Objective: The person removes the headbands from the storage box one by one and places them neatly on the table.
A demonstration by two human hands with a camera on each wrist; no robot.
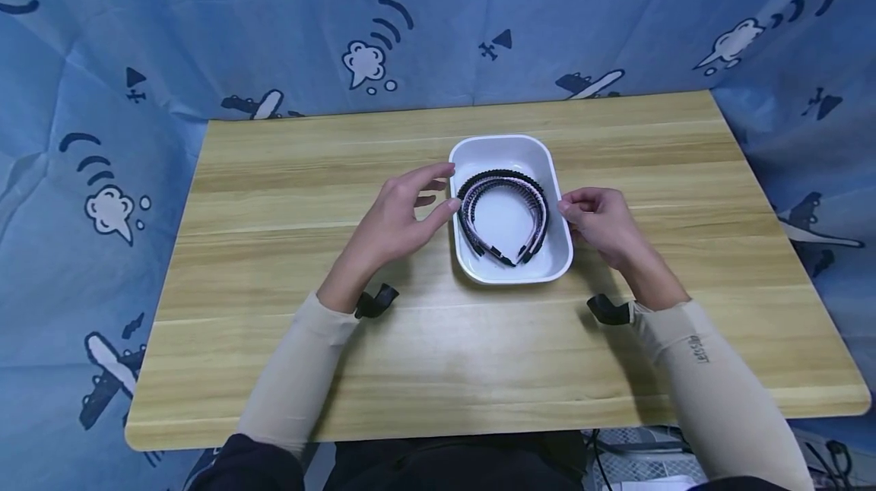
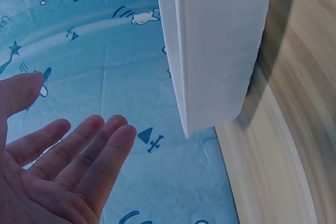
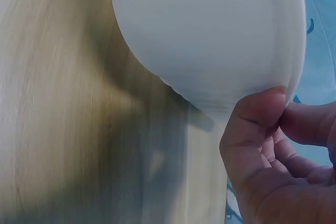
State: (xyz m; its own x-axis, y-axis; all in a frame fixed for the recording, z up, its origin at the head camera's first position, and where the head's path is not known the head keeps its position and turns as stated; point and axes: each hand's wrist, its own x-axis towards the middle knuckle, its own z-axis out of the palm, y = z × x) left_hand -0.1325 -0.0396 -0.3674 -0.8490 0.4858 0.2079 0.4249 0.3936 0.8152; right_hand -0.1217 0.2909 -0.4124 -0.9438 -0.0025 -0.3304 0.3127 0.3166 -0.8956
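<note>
A white rectangular tray (image 1: 513, 278) with rounded corners stands on the wooden table. Several hairbands lie nested inside it, among them a black ridged hairband (image 1: 503, 174) on the outside and paler pinkish ones within. At the tray's left side is my left hand (image 1: 404, 217), thumb and fingers spread. The left wrist view shows this left hand (image 2: 68, 177) with fingers extended, holding nothing, apart from the tray wall (image 2: 220, 51). My right hand (image 1: 605, 223) pinches the tray's right rim. The right wrist view shows thumb and forefinger of the right hand (image 3: 273, 156) gripping that rim.
The light wooden table (image 1: 287, 248) extends around the tray on all sides. A blue patterned curtain (image 1: 287, 27) hangs behind it and at both sides. Black wrist mounts (image 1: 376, 301) sit at both cuffs. Cables (image 1: 831, 460) show below the front right edge.
</note>
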